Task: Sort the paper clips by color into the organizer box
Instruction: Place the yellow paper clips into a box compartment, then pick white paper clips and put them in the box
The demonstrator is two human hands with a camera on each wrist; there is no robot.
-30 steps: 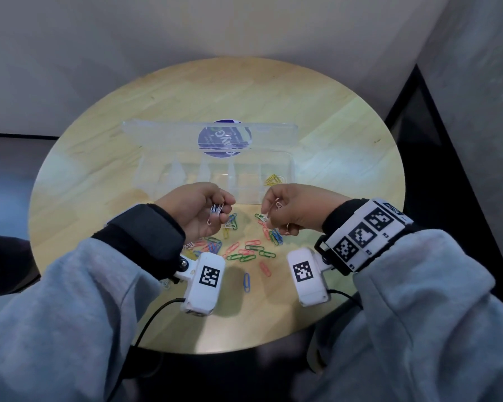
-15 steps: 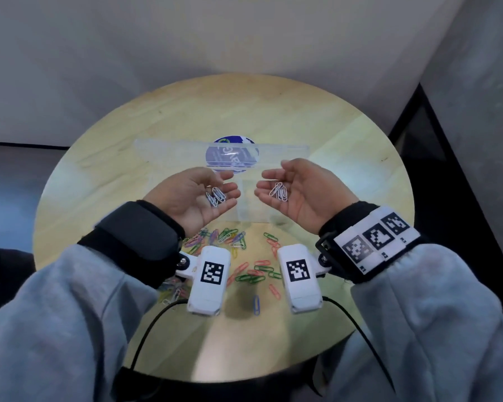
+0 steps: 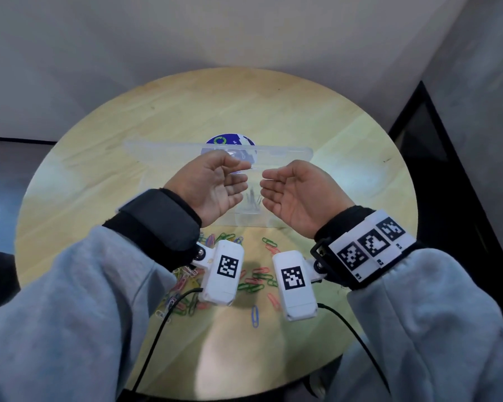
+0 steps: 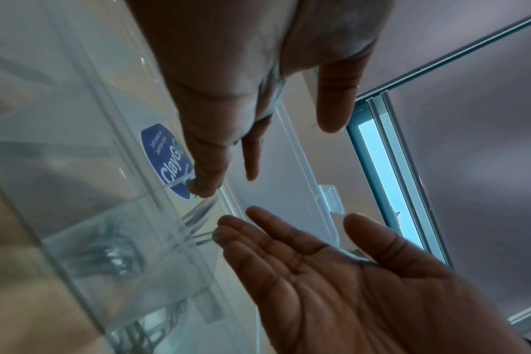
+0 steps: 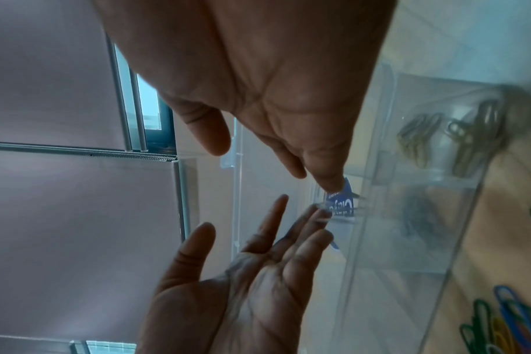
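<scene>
Both hands hover palm-up and tilted inward over the clear organizer box (image 3: 291,153), whose lid stands open behind. My left hand (image 3: 240,177) and right hand (image 3: 266,184) are empty, fingers relaxed, fingertips a short gap apart. Below that gap, silver paper clips (image 3: 251,198) lie in a middle compartment, also seen as silver clips (image 4: 112,258) in the left wrist view. Yellow clips (image 5: 418,139) sit in a neighbouring compartment. A loose pile of coloured clips (image 3: 253,281) lies on the table in front of the box, partly hidden by the wrist cameras.
The round wooden table (image 3: 346,134) stands in a corner between walls. A single blue clip (image 3: 254,316) lies apart, nearer the front edge. A blue round sticker (image 3: 230,140) shows through the lid. Cables trail from both wrist cameras over the table's front.
One second ago both hands were picking silver clips at the pile. They then rose with clips in the palms, and now the palms are empty with silver clips in the compartment.
</scene>
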